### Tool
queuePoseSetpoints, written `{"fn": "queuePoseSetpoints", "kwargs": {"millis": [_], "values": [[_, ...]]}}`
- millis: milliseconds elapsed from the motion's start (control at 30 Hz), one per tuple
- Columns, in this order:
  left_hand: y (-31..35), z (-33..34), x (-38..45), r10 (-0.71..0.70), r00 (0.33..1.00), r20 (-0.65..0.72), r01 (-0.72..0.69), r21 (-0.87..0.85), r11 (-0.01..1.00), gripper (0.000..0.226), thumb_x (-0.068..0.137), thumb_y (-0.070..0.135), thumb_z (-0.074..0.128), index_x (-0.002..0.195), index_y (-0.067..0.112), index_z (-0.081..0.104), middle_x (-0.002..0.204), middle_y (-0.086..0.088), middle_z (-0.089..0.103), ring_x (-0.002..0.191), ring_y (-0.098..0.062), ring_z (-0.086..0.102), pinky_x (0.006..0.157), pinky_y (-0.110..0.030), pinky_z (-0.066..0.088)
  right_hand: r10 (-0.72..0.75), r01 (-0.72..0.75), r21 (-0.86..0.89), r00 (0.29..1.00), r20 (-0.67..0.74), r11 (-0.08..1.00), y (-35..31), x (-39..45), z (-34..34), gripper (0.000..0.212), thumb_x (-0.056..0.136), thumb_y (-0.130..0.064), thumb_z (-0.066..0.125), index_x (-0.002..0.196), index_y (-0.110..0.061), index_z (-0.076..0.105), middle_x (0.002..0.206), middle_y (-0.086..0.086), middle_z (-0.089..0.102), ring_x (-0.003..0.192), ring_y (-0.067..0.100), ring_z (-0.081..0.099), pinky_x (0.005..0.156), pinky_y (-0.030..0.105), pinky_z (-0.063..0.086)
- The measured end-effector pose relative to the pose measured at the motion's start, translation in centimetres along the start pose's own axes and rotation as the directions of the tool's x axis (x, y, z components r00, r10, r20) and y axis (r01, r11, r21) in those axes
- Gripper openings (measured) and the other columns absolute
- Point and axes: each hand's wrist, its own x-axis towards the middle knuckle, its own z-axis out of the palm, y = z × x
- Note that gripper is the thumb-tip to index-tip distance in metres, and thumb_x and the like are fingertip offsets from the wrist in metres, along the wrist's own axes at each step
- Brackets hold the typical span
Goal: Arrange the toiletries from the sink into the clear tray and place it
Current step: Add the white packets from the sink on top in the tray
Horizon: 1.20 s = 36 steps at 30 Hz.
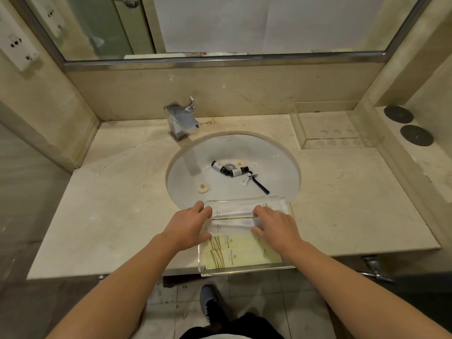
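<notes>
Clear tray (pixel 247 271) sits on the counter (pixel 122 216) at the near edge, its front lip overhanging the counter edge, its far end reaching the sink (pixel 232 148) rim. Judged reason: parked right at the basin so items travel a short way.

Tray contents under and between the fingers: white sachets (pixel 234 211) lie lengthwise across the far half; two yellow packets (pixel 234 255) lie side by side in the near half, nearer the wrists than the fingertips.

Left hand (pixel 189 225): palm down, fingers spread a little, tips resting on the left ends of the white sachets. Right hand (pixel 274 225): palm down, fingers likewise a little apart, tips on the right part of the same sachets. Neither hand clamps anything; both press flat. Judgement: squaring the sachets into neat parallel rows.

Both forearms reach forward from the lower frame, converging on the tray, wrists roughly level.

Beyond the fingertips, in the basin: two small dark bottles (pixel 226 168) over the drain, a small white tube (pixel 245 181), a razor (pixel 260 185) with dark handle, and a round soap (pixel 203 187) to the left. Task judged partly done.

Far right of the fingers, a second clear holder (pixel 327 128) stands at the counter's back corner.
</notes>
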Motion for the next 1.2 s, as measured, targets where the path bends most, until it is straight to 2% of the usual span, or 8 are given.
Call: {"fn": "queuePoseSetpoints", "kwargs": {"millis": [367, 567, 633, 700, 767, 867, 1000, 1200], "values": [[-0.1, -0.7, 0.0, -0.026, 1.0, -0.015, 0.026, -0.007, 1.0, 0.053, 0.079, 0.06, 0.06, 0.114, 0.022, 0.045, 0.108, 0.006, 0.047, 0.072, -0.013, 0.047, 0.065, -0.024, 0.042, -0.015, 0.016, 0.039, 0.999, -0.041, 0.999, 0.7, 0.1, -0.6, 0.029, 0.092, -0.043, 0.051, 0.111, -0.021, 0.05, 0.108, -0.005, 0.065, 0.084, 0.022, 0.064, 0.067, 0.032, 0.046], [-0.2, -1.3, 0.2, -0.039, 0.998, -0.053, 0.038, -0.021, 0.999, 0.052, 0.081, 0.065, 0.055, 0.109, 0.022, 0.046, 0.106, 0.007, 0.048, 0.07, -0.013, 0.047, 0.062, -0.024, 0.04, -0.016, 0.02, 0.043, 0.997, -0.077, 0.999, 0.8, 0.5, -1.1, 0.029, 0.092, -0.044, 0.052, 0.11, -0.02, 0.052, 0.102, -0.007, 0.066, 0.079, 0.02, 0.064, 0.061, 0.029, 0.04], [-0.4, -1.4, 0.4, -0.034, 0.998, -0.049, 0.033, -0.022, 0.999, 0.054, 0.08, 0.065, 0.056, 0.11, 0.022, 0.046, 0.107, 0.007, 0.048, 0.071, -0.013, 0.048, 0.063, -0.025, 0.041, -0.063, 0.064, 0.018, 0.996, -0.061, 0.998, 1.1, 0.6, -1.3, 0.032, 0.089, -0.046, 0.054, 0.108, -0.02, 0.053, 0.1, -0.007, 0.066, 0.078, 0.02, 0.063, 0.062, 0.03, 0.041], [-0.5, -1.5, 0.4, -0.016, 0.999, -0.028, 0.016, -0.017, 1.0, 0.056, 0.078, 0.065, 0.058, 0.111, 0.021, 0.046, 0.107, 0.007, 0.048, 0.071, -0.013, 0.048, 0.063, -0.024, 0.041, -0.174, 0.174, -0.045, 0.985, -0.014, 0.984, 1.6, 0.5, -1.4, 0.037, 0.083, -0.049, 0.061, 0.107, -0.021, 0.054, 0.097, -0.007, 0.064, 0.077, 0.02, 0.062, 0.062, 0.03, 0.042], [-0.4, -1.4, 0.5, 0.015, 1.0, 0.0, -0.015, -0.005, 1.0, 0.058, 0.077, 0.064, 0.061, 0.113, 0.021, 0.045, 0.107, 0.006, 0.047, 0.072, -0.013, 0.046, 0.064, -0.024, 0.038, -0.313, 0.309, -0.15, 0.95, -0.007, 0.939, 2.2, 0.2, -1.3, 0.042, 0.071, -0.048, 0.074, 0.099, -0.021, 0.058, 0.087, -0.004, 0.064, 0.067, 0.019, 0.061, 0.053, 0.029, 0.043], [-0.3, -1.2, 0.5, 0.038, 0.999, 0.02, -0.038, 0.007, 0.999, 0.058, 0.077, 0.06, 0.063, 0.113, 0.019, 0.045, 0.107, 0.004, 0.046, 0.074, -0.013, 0.044, 0.064, -0.023, 0.036, -0.4, 0.388, -0.24, 0.917, 0.001, 0.89, 2.8, -0.2, -1.2, 0.048, 0.054, -0.041, 0.085, 0.085, -0.022, 0.054, 0.071, -0.006, 0.058, 0.051, 0.015, 0.052, 0.04, 0.025, 0.036], [-0.5, -0.8, 0.7, 0.038, 0.999, 0.015, -0.038, 0.003, 0.999, 0.055, 0.077, 0.059, 0.064, 0.11, 0.02, 0.045, 0.103, 0.005, 0.044, 0.074, -0.014, 0.046, 0.063, -0.024, 0.037, -0.442, 0.412, -0.292, 0.896, -0.045, 0.863, 3.0, 0.0, -0.8, 0.044, 0.053, -0.027, 0.085, 0.079, -0.02, 0.05, 0.065, -0.004, 0.053, 0.047, 0.016, 0.045, 0.04, 0.023, 0.025], [-0.9, -0.6, 1.0, 0.019, 1.0, -0.004, -0.019, 0.015, 1.0, 0.044, 0.083, 0.055, 0.06, 0.106, 0.02, 0.046, 0.102, 0.005, 0.044, 0.072, -0.014, 0.046, 0.061, -0.024, 0.038, -0.452, 0.416, -0.276, 0.889, -0.079, 0.867, 2.1, 0.7, -0.3, 0.032, 0.056, -0.01, 0.077, 0.075, -0.017, 0.052, 0.063, -0.002, 0.051, 0.046, 0.018, 0.043, 0.038, 0.026, 0.031]]}}
